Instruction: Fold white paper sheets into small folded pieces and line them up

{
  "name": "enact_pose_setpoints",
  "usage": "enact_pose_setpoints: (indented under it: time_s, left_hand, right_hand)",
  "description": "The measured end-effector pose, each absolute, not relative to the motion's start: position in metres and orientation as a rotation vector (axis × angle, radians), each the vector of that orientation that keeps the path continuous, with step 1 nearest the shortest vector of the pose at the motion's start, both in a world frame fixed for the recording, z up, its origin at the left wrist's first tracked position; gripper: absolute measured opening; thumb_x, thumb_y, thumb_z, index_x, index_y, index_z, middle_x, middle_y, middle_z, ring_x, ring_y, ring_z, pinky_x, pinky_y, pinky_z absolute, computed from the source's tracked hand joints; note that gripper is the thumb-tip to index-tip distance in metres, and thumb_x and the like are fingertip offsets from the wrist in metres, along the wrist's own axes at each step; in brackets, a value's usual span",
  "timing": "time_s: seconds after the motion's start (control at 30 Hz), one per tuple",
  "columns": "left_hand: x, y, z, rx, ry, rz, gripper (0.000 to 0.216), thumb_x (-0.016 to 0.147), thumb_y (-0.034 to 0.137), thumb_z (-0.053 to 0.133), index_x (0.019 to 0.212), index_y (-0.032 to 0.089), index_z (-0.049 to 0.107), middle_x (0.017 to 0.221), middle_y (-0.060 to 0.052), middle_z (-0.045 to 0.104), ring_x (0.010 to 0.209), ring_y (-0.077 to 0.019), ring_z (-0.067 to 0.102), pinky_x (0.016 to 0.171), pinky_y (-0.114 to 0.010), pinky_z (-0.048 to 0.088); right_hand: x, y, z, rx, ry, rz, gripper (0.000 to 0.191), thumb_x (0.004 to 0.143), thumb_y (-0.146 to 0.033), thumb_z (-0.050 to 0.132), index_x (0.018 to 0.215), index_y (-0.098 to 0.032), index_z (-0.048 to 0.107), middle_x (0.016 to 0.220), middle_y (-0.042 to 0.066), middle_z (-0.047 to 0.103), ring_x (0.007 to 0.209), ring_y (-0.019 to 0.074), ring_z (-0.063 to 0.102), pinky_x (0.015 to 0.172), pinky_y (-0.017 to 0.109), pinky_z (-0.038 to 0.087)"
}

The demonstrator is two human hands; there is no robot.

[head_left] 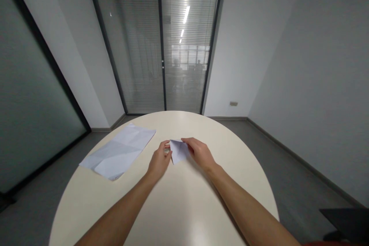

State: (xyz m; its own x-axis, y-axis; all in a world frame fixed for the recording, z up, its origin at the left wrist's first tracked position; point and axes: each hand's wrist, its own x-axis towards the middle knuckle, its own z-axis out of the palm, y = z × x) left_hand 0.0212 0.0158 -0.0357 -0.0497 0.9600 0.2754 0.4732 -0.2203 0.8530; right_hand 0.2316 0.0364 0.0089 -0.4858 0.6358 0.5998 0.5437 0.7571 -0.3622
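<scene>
Forearms (135, 200) stretch toward folded paper (178, 152), one corner pointing back between them.

A small folded paper (178, 152) is held at its left edge by the left hand (159, 160) and at its upper right by the right hand (201, 154), over the pale round worktop (170, 203). Larger creased paper (122, 150) is laid to the left, and blinds (144, 54) are seen beyond.

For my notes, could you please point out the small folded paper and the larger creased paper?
Small folded paper (177, 152), head view: its uncovered middle.
Larger creased paper (120, 153), head view: its top face.
</scene>
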Motion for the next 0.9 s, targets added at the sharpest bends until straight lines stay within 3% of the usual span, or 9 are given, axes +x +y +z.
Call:
enact_pose_setpoints:
  time_s: [0.17,0.23,0.43,0.57,0.77,0.83,0.9]
  left_hand:
    - [0.014,0.015,-0.032,1.804,1.617,1.263,0.058,0.090,0.014,0.050,0.146,0.021,0.034,0.147,-0.014,0.051,0.125,-0.0206,0.060,0.108,-0.040,0.046]
    - [0.012,0.014,-0.029,1.837,1.623,1.255,0.055,0.093,0.013,0.044,0.147,0.022,0.035,0.149,-0.012,0.051,0.133,-0.0194,0.053,0.113,-0.040,0.041]
    - [0.012,0.011,-0.027,2.019,1.523,1.064,0.047,0.101,0.024,0.033,0.148,0.019,0.035,0.140,-0.011,0.060,0.131,-0.0176,0.055,0.114,-0.041,0.039]
    - [0.015,0.008,-0.034,2.225,1.513,0.896,0.046,0.099,0.025,0.040,0.142,0.013,0.047,0.142,-0.015,0.058,0.132,-0.0206,0.053,0.116,-0.041,0.037]
    - [0.015,0.002,-0.028,2.428,1.464,0.760,0.042,0.103,0.033,0.036,0.132,0.016,0.061,0.141,-0.010,0.059,0.136,-0.0211,0.048,0.118,-0.040,0.034]
    - [0.015,-0.001,-0.024,2.451,1.446,0.731,0.043,0.103,0.033,0.034,0.133,0.018,0.062,0.141,-0.009,0.059,0.136,-0.0199,0.048,0.118,-0.039,0.034]
    - [0.015,-0.003,-0.020,2.462,1.420,0.722,0.042,0.103,0.032,0.034,0.131,0.018,0.063,0.140,-0.008,0.060,0.135,-0.0188,0.049,0.117,-0.037,0.035]
  right_hand:
    - [0.227,0.032,0.007,-0.877,-2.383,0.205,0.041,0.090,-0.007,0.048,0.121,-0.025,0.067,0.122,0.004,0.071,0.112,0.0165,0.065,0.100,0.030,0.047]
    - [0.225,0.031,0.007,-0.876,-2.464,0.234,0.042,0.087,-0.007,0.050,0.119,-0.026,0.069,0.119,0.002,0.072,0.111,0.0163,0.065,0.099,0.029,0.047]
    - [0.225,0.028,0.008,-0.852,-2.571,0.347,0.040,0.084,-0.009,0.053,0.114,-0.027,0.073,0.115,0.001,0.074,0.107,0.0162,0.066,0.097,0.027,0.046]
    - [0.226,0.025,0.010,-0.831,-2.574,0.438,0.030,0.085,-0.021,0.060,0.111,-0.027,0.074,0.112,0.001,0.075,0.105,0.0181,0.067,0.097,0.028,0.045]
    - [0.228,0.029,0.007,-0.932,-2.457,0.536,0.025,0.090,-0.022,0.054,0.106,-0.023,0.073,0.093,0.001,0.076,0.076,0.0146,0.066,0.078,0.026,0.048]
    - [0.230,0.033,0.004,-0.950,-2.408,0.521,0.025,0.087,-0.023,0.059,0.109,-0.022,0.070,0.099,0.003,0.075,0.081,0.0159,0.066,0.080,0.027,0.049]
    - [0.233,0.037,-0.001,-0.919,-2.392,0.497,0.037,0.082,-0.026,0.066,0.119,-0.020,0.066,0.114,0.007,0.072,0.098,0.0199,0.066,0.090,0.032,0.048]
